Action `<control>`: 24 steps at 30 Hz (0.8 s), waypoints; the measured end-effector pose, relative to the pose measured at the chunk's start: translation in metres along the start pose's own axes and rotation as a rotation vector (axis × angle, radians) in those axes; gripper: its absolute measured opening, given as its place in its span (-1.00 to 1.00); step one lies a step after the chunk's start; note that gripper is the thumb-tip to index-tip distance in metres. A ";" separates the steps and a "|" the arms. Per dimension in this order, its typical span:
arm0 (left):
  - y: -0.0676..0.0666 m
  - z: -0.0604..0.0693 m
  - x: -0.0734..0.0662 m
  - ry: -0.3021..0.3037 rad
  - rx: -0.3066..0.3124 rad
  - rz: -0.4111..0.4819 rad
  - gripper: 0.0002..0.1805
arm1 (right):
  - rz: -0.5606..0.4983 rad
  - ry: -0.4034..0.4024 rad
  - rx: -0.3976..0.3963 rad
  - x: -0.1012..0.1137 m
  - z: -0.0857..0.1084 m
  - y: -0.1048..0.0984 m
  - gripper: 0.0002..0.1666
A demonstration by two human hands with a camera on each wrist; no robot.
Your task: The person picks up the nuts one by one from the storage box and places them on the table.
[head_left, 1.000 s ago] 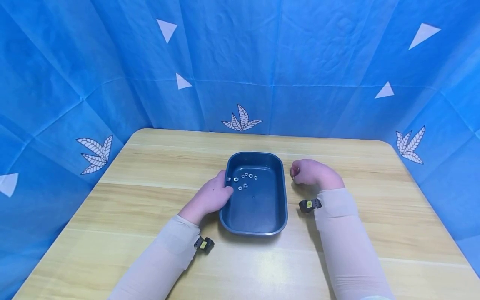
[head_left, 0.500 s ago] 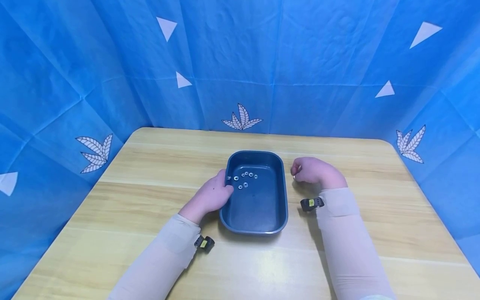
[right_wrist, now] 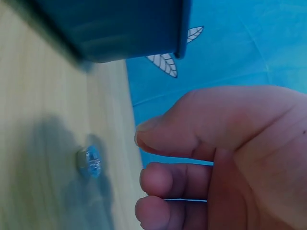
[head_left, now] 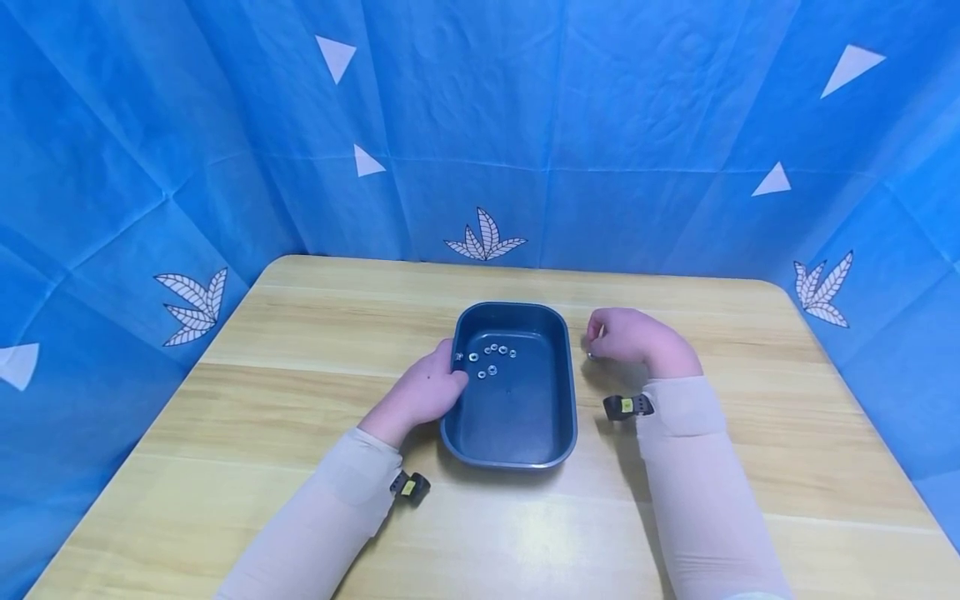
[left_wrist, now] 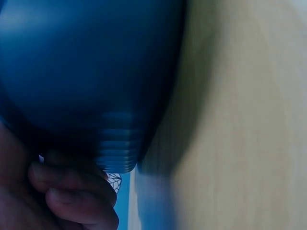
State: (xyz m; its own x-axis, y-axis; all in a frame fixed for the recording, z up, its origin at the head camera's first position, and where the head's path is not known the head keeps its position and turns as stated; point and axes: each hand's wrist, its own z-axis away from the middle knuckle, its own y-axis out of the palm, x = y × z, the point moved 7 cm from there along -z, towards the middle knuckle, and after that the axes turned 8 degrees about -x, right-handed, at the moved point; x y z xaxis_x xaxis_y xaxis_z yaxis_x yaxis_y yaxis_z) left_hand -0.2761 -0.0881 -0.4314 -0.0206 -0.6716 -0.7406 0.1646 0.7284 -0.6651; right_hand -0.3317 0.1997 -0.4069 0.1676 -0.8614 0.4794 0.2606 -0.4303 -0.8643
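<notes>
My left hand (head_left: 425, 387) grips the left rim of the dark blue tray (head_left: 510, 465), thumb over the edge; the left wrist view shows its curled fingers (left_wrist: 81, 199) against the tray's outer wall (left_wrist: 91, 72). Inside the tray, toward its back left, are several small metal nuts (head_left: 492, 370). Right of the tray, my right hand (head_left: 637, 340) is just above the table. Another nut (right_wrist: 90, 162) appears in the right wrist view, apart from the thumb and loosely bent fingers of this hand (right_wrist: 230, 148); whether it touches the table, I cannot tell.
The wooden table (head_left: 247, 433) extends on both sides of the tray. A blue cloth (head_left: 465, 100) with white triangles and leaf prints hangs behind it and along both sides. A small black device is strapped to each wrist.
My right hand has shifted slightly to the right and back, and its fingers have come off the small nut near their tips. The left hand and the tray stay in place.
</notes>
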 end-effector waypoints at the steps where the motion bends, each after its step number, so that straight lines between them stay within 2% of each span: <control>1: 0.000 -0.001 0.000 0.001 -0.002 -0.003 -0.35 | 0.006 -0.002 -0.010 0.001 0.001 -0.002 -0.85; 9: 0.000 -0.001 0.000 0.006 -0.008 0.003 -0.35 | 0.022 0.007 -0.046 0.011 0.008 -0.015 -0.86; 19: 0.001 -0.001 0.002 0.014 -0.013 0.004 -0.35 | 0.064 -0.063 -0.133 0.035 0.020 -0.033 -0.78; 24: 0.002 -0.001 0.003 0.011 -0.009 0.012 -0.34 | 0.077 -0.069 -0.153 0.047 0.027 -0.039 -0.78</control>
State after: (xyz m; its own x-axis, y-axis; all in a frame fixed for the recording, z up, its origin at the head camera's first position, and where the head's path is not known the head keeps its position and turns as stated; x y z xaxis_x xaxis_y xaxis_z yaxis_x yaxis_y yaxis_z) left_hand -0.2773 -0.0885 -0.4348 -0.0295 -0.6612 -0.7496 0.1557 0.7378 -0.6569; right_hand -0.3082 0.1836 -0.3469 0.2479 -0.8752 0.4154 0.0979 -0.4039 -0.9095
